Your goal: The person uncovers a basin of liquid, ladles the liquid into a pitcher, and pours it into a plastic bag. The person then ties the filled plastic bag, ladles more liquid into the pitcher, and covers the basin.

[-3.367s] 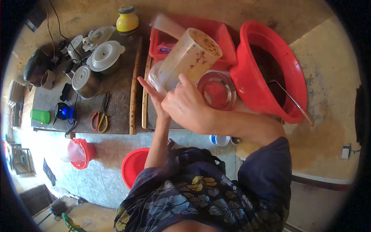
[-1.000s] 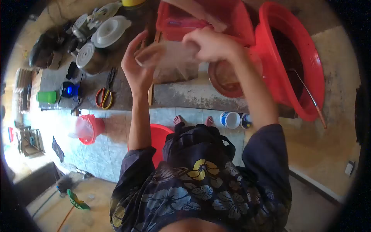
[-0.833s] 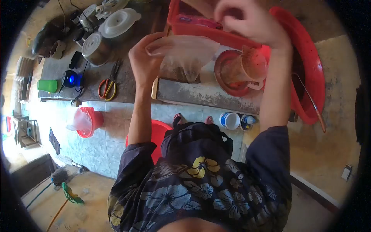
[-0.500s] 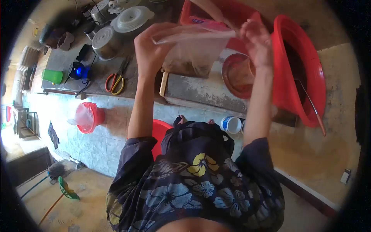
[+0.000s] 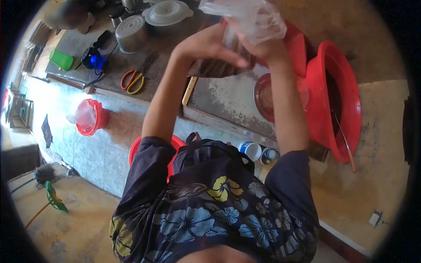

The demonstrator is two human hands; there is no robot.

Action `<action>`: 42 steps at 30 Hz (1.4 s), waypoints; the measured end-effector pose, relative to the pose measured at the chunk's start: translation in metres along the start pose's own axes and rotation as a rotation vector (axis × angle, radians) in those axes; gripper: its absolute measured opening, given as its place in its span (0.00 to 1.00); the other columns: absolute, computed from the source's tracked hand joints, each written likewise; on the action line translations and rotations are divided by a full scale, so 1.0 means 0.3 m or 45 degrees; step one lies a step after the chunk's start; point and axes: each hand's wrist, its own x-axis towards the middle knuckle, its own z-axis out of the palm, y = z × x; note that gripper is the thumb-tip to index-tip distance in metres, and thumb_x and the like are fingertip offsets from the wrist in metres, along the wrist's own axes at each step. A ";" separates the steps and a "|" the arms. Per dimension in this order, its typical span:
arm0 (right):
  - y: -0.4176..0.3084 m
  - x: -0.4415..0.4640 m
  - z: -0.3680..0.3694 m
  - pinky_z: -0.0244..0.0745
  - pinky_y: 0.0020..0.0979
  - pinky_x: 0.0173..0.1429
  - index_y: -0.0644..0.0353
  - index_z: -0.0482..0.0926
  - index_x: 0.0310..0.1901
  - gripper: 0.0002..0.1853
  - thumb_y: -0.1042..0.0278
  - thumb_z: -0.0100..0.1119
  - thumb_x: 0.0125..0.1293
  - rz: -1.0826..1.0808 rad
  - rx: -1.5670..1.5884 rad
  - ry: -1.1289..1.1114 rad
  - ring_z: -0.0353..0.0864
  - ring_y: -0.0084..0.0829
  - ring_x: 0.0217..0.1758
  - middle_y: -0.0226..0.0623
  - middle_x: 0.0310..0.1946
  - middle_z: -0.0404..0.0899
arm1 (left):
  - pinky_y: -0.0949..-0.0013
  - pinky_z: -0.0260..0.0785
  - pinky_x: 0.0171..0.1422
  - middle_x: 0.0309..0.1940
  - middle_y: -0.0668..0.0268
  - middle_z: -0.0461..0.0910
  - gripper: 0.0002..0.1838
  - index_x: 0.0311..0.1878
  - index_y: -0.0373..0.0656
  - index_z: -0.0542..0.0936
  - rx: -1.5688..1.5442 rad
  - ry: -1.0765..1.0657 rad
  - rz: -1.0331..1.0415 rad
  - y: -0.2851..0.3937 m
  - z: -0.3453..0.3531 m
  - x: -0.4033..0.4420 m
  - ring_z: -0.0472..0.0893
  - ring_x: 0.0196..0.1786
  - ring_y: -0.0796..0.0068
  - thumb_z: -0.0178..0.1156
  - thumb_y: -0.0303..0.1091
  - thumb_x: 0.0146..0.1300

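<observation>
A clear plastic bag (image 5: 250,17) is bunched up at the top of the view, draped over the fingers of my right hand (image 5: 263,48). The bag and blur hide how those fingers are bent. Just to its left, my left hand (image 5: 206,46) has its thumb stretched out toward the right wrist. Its other fingers point up beside the bag, partly hidden, and no grip on the bag shows. Below my right hand, a round reddish dish (image 5: 263,98) sits on the counter, partly behind my right forearm.
A large red basin (image 5: 322,87) with a wooden-handled utensil (image 5: 344,140) stands at the right. On the left counter lie red-and-yellow scissors (image 5: 133,82), a metal pot (image 5: 130,33) and a green cup (image 5: 61,59). A red bin (image 5: 100,119) and white tub (image 5: 251,151) are on the floor.
The bag was spread between my two hands and is now bunched over the right one. My hands have come closer together. Another person's arm at the top is no longer visible.
</observation>
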 end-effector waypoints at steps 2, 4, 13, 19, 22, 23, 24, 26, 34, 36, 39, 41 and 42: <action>-0.085 0.027 0.002 0.76 0.30 0.44 0.62 0.81 0.38 0.08 0.74 0.57 0.56 -0.033 -0.004 -0.069 0.81 0.31 0.39 0.37 0.36 0.82 | 0.72 0.67 0.54 0.44 0.63 0.79 0.26 0.48 0.35 0.77 -0.287 0.020 -0.015 0.018 0.051 0.039 0.76 0.48 0.75 0.72 0.39 0.48; -0.168 0.047 -0.001 0.77 0.30 0.43 0.63 0.81 0.38 0.08 0.74 0.57 0.57 -0.077 -0.013 -0.122 0.81 0.31 0.38 0.38 0.36 0.82 | 0.71 0.68 0.54 0.46 0.63 0.78 0.22 0.51 0.35 0.75 -0.553 -0.042 -0.105 0.060 0.077 0.078 0.76 0.49 0.75 0.65 0.35 0.56; -0.579 -0.181 0.100 0.71 0.38 0.55 0.59 0.79 0.45 0.18 0.79 0.56 0.50 -1.081 -1.587 0.295 0.79 0.35 0.44 0.37 0.39 0.80 | 0.71 0.69 0.45 0.32 0.69 0.78 0.11 0.41 0.36 0.78 -0.200 0.020 -0.120 0.078 0.095 0.101 0.77 0.37 0.79 0.52 0.34 0.63; -0.359 -0.156 0.094 0.74 0.43 0.42 0.60 0.81 0.34 0.11 0.75 0.56 0.47 -0.279 -2.464 -0.645 0.79 0.46 0.32 0.42 0.27 0.80 | 0.67 0.70 0.44 0.32 0.64 0.80 0.15 0.44 0.37 0.77 -0.042 -0.244 -0.379 0.033 0.098 -0.004 0.78 0.35 0.70 0.60 0.34 0.55; -0.340 -0.066 0.105 0.74 0.45 0.38 0.61 0.80 0.27 0.06 0.75 0.54 0.46 0.085 -2.031 -0.999 0.78 0.51 0.30 0.48 0.24 0.78 | 0.64 0.69 0.38 0.31 0.57 0.80 0.15 0.37 0.37 0.78 0.795 0.474 -0.169 0.057 0.119 -0.099 0.79 0.35 0.64 0.62 0.39 0.52; -0.327 -0.047 0.115 0.73 0.46 0.37 0.61 0.79 0.24 0.05 0.75 0.53 0.46 0.103 -1.854 -1.133 0.78 0.52 0.30 0.50 0.23 0.78 | 0.63 0.68 0.38 0.32 0.56 0.80 0.16 0.37 0.37 0.79 0.795 0.659 -0.229 0.092 0.146 -0.163 0.79 0.36 0.63 0.62 0.41 0.53; -0.278 -0.058 0.140 0.74 0.44 0.36 0.60 0.80 0.22 0.05 0.75 0.53 0.46 0.021 -2.014 -0.919 0.79 0.50 0.31 0.50 0.21 0.77 | 0.62 0.68 0.37 0.34 0.55 0.80 0.17 0.37 0.37 0.79 0.779 0.845 -0.285 0.127 0.172 -0.226 0.79 0.37 0.62 0.62 0.42 0.53; -0.261 -0.107 0.222 0.75 0.44 0.35 0.61 0.80 0.22 0.04 0.73 0.55 0.45 -0.125 -2.196 -0.654 0.81 0.46 0.29 0.50 0.21 0.78 | 0.62 0.67 0.41 0.39 0.57 0.80 0.21 0.46 0.38 0.78 -0.235 0.652 -0.579 0.133 0.256 -0.322 0.79 0.41 0.66 0.55 0.47 0.61; -0.010 -0.462 0.270 0.67 0.39 0.21 0.60 0.72 0.26 0.07 0.68 0.52 0.60 0.187 -1.893 -0.216 0.77 0.37 0.17 0.40 0.16 0.75 | 0.71 0.62 0.34 0.15 0.74 0.60 0.19 0.19 0.52 0.62 -2.604 1.053 -0.753 -0.108 0.370 -0.217 0.65 0.23 0.76 0.46 0.43 0.69; 0.015 -0.551 0.225 0.64 0.37 0.20 0.57 0.71 0.26 0.09 0.65 0.51 0.64 0.368 -1.373 -0.136 0.73 0.33 0.15 0.35 0.14 0.71 | 0.71 0.60 0.32 0.11 0.78 0.55 0.21 0.17 0.53 0.57 -2.762 1.053 -0.878 -0.160 0.390 -0.248 0.62 0.21 0.78 0.47 0.39 0.68; 0.085 -0.667 0.159 0.62 0.33 0.21 0.55 0.67 0.25 0.13 0.61 0.50 0.67 0.663 -0.288 0.105 0.65 0.26 0.13 0.29 0.11 0.64 | 0.70 0.60 0.32 0.11 0.78 0.54 0.22 0.16 0.53 0.57 -2.869 0.862 -0.983 -0.185 0.460 -0.306 0.62 0.21 0.78 0.49 0.40 0.68; 0.122 -0.734 0.099 0.61 0.32 0.22 0.54 0.65 0.23 0.16 0.58 0.51 0.67 0.988 0.798 0.346 0.60 0.24 0.14 0.26 0.11 0.59 | 0.67 0.62 0.42 0.17 0.76 0.63 0.17 0.21 0.53 0.65 -2.474 0.684 -1.072 -0.172 0.459 -0.327 0.69 0.31 0.77 0.50 0.41 0.68; 0.133 -0.726 0.081 0.61 0.30 0.26 0.54 0.62 0.22 0.18 0.57 0.50 0.68 0.935 0.966 0.543 0.59 0.22 0.16 0.26 0.13 0.57 | 0.66 0.63 0.45 0.20 0.75 0.66 0.15 0.23 0.52 0.67 -2.276 0.606 -1.180 -0.141 0.445 -0.317 0.70 0.35 0.76 0.51 0.41 0.67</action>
